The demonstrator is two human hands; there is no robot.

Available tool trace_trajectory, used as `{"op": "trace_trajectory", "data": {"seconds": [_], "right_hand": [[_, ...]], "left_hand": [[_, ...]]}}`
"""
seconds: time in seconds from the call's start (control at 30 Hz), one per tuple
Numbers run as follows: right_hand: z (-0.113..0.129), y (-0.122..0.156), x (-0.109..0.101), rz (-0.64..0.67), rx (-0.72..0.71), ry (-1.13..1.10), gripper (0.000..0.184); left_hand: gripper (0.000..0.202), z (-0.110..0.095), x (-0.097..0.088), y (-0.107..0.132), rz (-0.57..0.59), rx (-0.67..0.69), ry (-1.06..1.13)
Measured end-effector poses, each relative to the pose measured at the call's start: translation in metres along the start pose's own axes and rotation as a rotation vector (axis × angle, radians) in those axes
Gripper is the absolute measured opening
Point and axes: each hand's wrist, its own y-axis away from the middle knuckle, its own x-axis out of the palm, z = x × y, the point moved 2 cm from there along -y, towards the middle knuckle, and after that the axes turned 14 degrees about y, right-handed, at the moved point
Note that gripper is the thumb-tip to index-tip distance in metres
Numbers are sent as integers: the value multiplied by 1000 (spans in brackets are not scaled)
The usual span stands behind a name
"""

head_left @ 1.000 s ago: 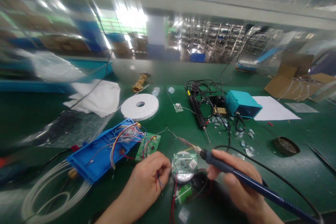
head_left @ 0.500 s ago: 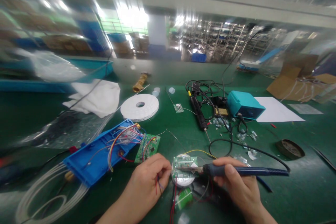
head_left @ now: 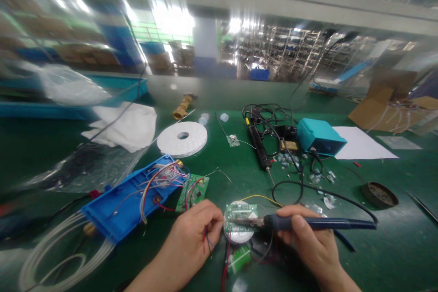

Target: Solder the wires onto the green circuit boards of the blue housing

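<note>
My right hand [head_left: 308,237] is closed around the handle of a soldering iron [head_left: 321,223]. The iron's metal tip points left over a small green circuit board [head_left: 239,212], which rests on a round white piece [head_left: 241,236]. Pinched in my left hand [head_left: 200,228], at the board's left edge, are thin red and blue wires [head_left: 207,240]; their far ends are hidden by the fingers. Red and black wires [head_left: 226,260] run down from the board. Below it lies a green wrapped part [head_left: 240,259]. A second circuit board [head_left: 193,193] is wired to an open blue casing [head_left: 126,205].
A white tape roll [head_left: 182,138] lies behind the boards. To the right are a black electric screwdriver [head_left: 259,146], a teal soldering station [head_left: 320,137] and a round tin [head_left: 379,195]. Coiled clear tubing [head_left: 37,255] sits at the left front. The iron's black cable [head_left: 342,196] loops across the bench.
Almost nothing differs. Both hands, the soldering iron and the board keep their places; the view has shifted very slightly.
</note>
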Motion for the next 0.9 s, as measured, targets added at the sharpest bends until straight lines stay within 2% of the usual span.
{"op": "trace_trajectory", "data": {"seconds": [0.5, 0.77, 0.9], "right_hand": [[0, 2, -1, 2, 3, -29, 22], [5, 1, 1, -115, 57, -144, 21], [5, 2, -1, -84, -20, -133, 21]], "left_hand": [[13, 1, 0, 2, 4, -12, 1], [12, -1, 0, 1, 4, -11, 8], [12, 0, 0, 1, 11, -15, 7]]}}
